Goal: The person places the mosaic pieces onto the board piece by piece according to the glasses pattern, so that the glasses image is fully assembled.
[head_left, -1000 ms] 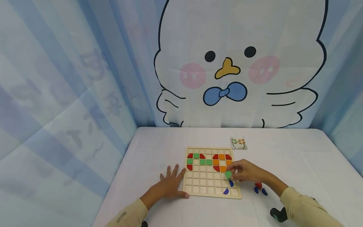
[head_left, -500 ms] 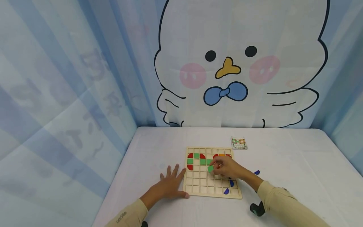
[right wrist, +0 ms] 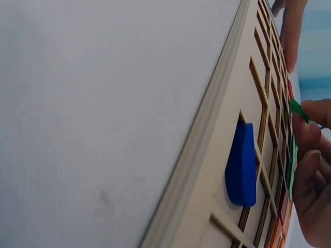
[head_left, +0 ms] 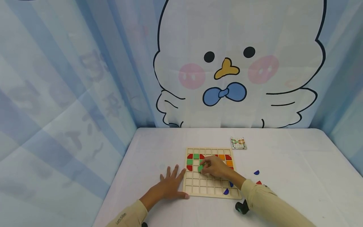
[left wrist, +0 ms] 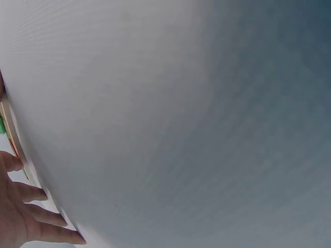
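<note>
A wooden grid board (head_left: 199, 190) lies on the table with red, green and orange pieces set in its upper rows. My right hand (head_left: 215, 167) pinches a green square tile (head_left: 200, 168) between thumb and fingers, over the third row near the left red pieces. In the right wrist view the green tile (right wrist: 298, 110) is tilted at the fingertips, close over the grid. My left hand (head_left: 171, 183) rests with fingers spread at the board's left edge; the left wrist view shows its fingers (left wrist: 33, 192) straight. The right hand and forearm hide part of the orange and red pieces.
A small pattern card (head_left: 239, 143) lies beyond the board's upper right corner. One blue piece (head_left: 226, 191) lies loose on the board's lower right, another (head_left: 231, 184) by the forearm. Right of the board are a blue piece (head_left: 256, 172) and a partly hidden red one (head_left: 259, 182).
My right hand has carried the green tile leftward across the board, from the right side to the left part of the third row. The left hand has stayed in place.
</note>
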{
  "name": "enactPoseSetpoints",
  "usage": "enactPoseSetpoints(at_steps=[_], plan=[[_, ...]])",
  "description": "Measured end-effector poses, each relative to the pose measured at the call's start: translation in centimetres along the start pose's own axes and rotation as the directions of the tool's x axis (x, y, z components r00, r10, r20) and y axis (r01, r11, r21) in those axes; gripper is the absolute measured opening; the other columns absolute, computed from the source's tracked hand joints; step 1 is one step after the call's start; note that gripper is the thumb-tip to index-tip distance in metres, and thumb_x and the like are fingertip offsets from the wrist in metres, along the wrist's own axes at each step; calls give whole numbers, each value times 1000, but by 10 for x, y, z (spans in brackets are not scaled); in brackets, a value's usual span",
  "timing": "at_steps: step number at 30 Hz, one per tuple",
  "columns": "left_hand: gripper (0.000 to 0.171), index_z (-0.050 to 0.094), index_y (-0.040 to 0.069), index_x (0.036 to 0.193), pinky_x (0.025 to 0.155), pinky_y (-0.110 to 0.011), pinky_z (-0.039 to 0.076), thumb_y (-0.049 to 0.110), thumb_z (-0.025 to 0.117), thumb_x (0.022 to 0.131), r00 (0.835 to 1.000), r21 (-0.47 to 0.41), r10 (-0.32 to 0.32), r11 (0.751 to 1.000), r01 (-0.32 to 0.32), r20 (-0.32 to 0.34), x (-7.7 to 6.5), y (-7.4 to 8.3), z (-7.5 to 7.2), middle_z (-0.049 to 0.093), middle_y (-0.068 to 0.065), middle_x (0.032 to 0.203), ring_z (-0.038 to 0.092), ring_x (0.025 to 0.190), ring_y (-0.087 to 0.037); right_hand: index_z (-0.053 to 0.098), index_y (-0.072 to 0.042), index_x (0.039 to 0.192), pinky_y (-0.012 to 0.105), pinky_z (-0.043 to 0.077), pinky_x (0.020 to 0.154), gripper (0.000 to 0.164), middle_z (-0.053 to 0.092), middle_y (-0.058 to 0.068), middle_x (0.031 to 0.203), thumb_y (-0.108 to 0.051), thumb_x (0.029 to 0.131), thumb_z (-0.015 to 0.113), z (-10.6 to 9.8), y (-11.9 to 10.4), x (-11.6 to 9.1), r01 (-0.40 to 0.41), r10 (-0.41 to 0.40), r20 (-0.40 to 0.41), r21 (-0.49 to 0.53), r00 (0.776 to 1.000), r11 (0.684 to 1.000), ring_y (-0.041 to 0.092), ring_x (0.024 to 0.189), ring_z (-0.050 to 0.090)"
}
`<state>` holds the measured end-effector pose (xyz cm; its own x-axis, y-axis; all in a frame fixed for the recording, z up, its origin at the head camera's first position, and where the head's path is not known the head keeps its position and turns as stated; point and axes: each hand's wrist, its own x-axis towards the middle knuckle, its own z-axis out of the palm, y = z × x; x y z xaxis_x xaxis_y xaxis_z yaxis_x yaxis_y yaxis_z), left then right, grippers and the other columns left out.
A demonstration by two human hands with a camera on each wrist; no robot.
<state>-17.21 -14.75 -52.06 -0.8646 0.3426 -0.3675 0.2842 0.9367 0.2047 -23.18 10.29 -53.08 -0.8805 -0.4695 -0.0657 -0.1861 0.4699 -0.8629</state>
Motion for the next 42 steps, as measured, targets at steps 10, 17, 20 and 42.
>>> enactPoseSetpoints(at_steps=[10,17,20,42], plan=[[108,25,21,161,107,-78,25,72,71,77,1000,-8,7,1000,-7,-4,-1,-1,0,15,-19,168,11,149,-56,73,-10,103,25,46,64,23,62,-5,76,-18,83,82,20,-10,11,-58,41,-95,-184,995,981,12,70,55],[109,23,21,161,107,-78,26,73,69,77,1000,0,20,1000,-20,-2,1,-1,1,14,-19,168,11,149,-56,73,-11,101,27,46,65,23,60,-7,74,-19,82,83,22,-14,14,-74,47,-106,-265,993,961,11,69,54],[109,23,21,161,107,-78,26,74,69,77,1000,6,19,1000,-19,-2,1,-2,1,14,-19,168,11,149,-56,73,-12,101,29,46,65,23,60,-7,73,-20,82,83,21,-14,15,-75,48,-103,-277,994,958,12,69,54],[109,24,22,161,106,-78,27,73,69,77,1000,13,23,1000,-23,-2,2,-1,0,15,-19,168,13,149,-56,72,-15,98,29,46,66,20,61,-7,75,-23,83,82,19,-17,19,-75,55,-71,-312,996,947,11,69,55]])
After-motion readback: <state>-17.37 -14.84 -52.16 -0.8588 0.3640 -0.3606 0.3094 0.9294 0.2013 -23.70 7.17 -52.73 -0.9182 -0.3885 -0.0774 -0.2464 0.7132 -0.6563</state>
